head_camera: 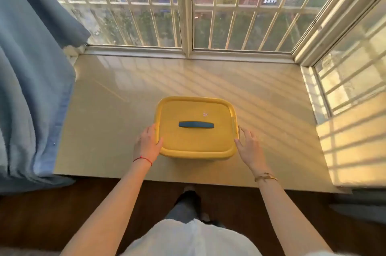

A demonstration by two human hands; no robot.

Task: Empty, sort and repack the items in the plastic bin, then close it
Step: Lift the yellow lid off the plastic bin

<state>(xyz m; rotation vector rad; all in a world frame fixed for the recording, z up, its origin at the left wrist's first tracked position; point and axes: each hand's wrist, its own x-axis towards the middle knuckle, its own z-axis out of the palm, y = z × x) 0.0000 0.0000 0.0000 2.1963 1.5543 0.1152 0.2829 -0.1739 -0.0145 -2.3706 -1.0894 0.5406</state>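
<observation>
Bin: yellow plastic bin [195, 149] on the pale window ledge [108, 113], near its front edge, lid [194, 138] on, dark blue handle [196, 125] across the middle.
Left hand [147, 145]: pressed against the bin's left side, thumb over the lid's rim, fingers hidden.
Right hand [248, 146]: fingers spread and fairly straight, at the right edge by the side latch [238, 130], gripping nothing.
Surroundings: blue curtain [31, 88] left, barred window [188, 5] behind.

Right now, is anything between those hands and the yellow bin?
Nothing visible. The left hand already touches the yellow bin at its lid's left edge; the right hand sits at its right side, fingers by the latch.
</observation>
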